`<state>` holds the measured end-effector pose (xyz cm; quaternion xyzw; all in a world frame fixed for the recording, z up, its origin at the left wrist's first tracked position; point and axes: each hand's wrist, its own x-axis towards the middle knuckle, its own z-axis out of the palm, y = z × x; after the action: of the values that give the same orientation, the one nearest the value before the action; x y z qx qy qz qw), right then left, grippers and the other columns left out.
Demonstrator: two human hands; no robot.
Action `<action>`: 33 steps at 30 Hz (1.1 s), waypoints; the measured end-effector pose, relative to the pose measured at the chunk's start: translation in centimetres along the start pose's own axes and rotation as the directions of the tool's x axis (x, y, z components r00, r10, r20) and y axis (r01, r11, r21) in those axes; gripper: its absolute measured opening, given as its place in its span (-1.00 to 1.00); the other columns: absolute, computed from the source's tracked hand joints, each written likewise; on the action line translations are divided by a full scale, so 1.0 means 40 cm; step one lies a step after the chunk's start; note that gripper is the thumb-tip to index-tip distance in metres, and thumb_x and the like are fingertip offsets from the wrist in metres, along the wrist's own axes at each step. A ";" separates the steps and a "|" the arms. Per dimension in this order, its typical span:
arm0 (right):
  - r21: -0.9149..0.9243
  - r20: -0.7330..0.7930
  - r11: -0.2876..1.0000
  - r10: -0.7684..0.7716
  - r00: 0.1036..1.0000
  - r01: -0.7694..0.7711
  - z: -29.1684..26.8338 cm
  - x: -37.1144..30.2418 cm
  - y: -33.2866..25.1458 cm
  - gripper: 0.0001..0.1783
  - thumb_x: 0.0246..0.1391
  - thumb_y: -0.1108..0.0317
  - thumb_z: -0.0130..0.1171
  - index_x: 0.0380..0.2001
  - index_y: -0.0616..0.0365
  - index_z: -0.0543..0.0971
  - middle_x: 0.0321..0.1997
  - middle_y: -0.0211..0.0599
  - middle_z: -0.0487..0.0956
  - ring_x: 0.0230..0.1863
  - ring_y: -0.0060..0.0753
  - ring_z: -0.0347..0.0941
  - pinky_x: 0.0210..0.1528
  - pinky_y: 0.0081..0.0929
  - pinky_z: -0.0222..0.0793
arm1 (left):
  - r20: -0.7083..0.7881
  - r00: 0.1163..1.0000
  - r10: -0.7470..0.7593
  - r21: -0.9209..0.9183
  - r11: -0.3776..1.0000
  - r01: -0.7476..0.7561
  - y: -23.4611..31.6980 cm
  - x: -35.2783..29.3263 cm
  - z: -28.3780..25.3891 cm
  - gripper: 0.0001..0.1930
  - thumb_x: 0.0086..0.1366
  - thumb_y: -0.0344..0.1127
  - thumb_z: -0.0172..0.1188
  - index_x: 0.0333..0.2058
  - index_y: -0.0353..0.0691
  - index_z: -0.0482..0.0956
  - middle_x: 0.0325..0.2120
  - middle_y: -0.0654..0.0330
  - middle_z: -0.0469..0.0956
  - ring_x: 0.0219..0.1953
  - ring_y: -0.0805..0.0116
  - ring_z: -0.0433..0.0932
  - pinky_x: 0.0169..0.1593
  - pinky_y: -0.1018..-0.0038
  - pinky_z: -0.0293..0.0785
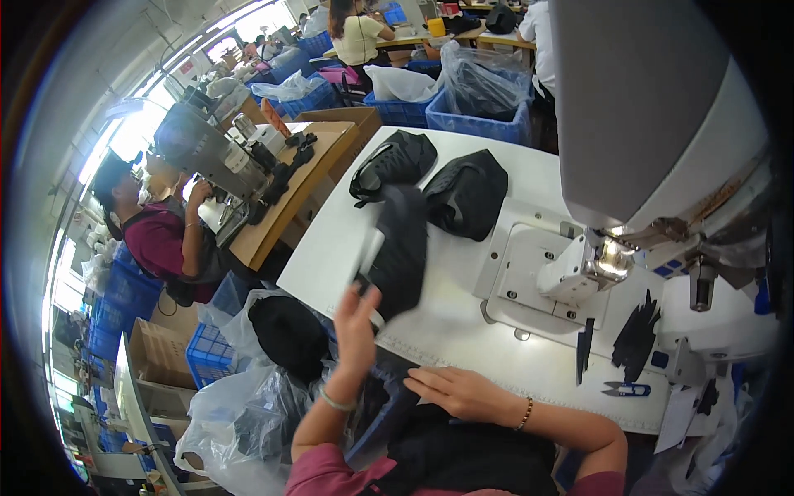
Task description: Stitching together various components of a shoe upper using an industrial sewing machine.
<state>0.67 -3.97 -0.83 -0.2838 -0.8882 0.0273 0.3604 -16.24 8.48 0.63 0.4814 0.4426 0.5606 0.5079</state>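
Observation:
A dark fabric piece, by its shape a black cap (403, 260), is smeared by motion over the left part of the white sewing table (447, 326). My left hand (356, 331) is at its near edge, fingers stretched and apart; no firm grip shows. My right hand (455, 392) lies flat at the table's front edge, fingers stretched out, holding nothing. Beyond the blurred cap rest two more black caps (395, 161) (467, 194). To the right stands the sewing machine's arm and work head (591, 264).
Thread snips (626, 388) and black fabric strips (635, 337) lie at the table's right. Below its left edge are a round black piece (288, 337) and clear plastic bags (248, 422). A co-worker (157, 231) sits left at another machine. Blue crates (488, 124) stand behind.

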 end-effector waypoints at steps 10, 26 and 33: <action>0.103 0.072 0.937 0.329 0.942 -0.335 -0.009 -0.045 0.044 -0.74 0.01 0.46 0.00 -0.18 0.24 0.48 -0.05 -0.06 0.43 -0.24 -0.14 0.48 -0.28 -0.39 0.46 | 0.242 0.910 0.336 0.726 0.560 -0.399 -0.086 0.623 0.057 -0.56 0.17 -0.12 0.21 -0.15 -0.41 0.47 -0.27 0.05 0.53 -0.19 0.22 0.47 -0.07 0.46 0.31; -0.012 -0.138 0.920 0.387 0.912 -0.392 -0.037 -0.055 0.063 -0.78 -0.13 0.56 0.07 -0.32 0.16 0.53 -0.24 -0.23 0.50 -0.42 -0.26 0.50 -0.42 -0.45 0.45 | 0.624 0.736 0.262 0.779 -0.279 -0.561 -0.096 0.292 0.474 -0.39 -0.04 0.10 0.27 -0.24 -0.39 0.51 -0.30 0.16 0.37 -0.16 0.29 0.32 -0.15 0.49 0.31; -0.056 -0.208 0.916 0.379 0.902 -0.398 -0.071 -0.050 0.064 -0.79 -0.16 0.59 0.09 -0.36 0.15 0.51 -0.25 -0.29 0.47 -0.45 -0.29 0.50 -0.44 -0.45 0.44 | 0.635 0.644 0.427 0.773 -0.357 -0.525 -0.126 0.304 0.479 -0.56 -0.02 -0.04 0.27 -0.35 -0.35 0.54 -0.35 0.15 0.37 -0.23 0.31 0.36 -0.21 0.49 0.31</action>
<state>4.92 -3.32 -0.61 -0.4737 -0.7748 0.0279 0.4177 3.20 21.21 -0.48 0.8377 0.4276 0.2008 -0.2739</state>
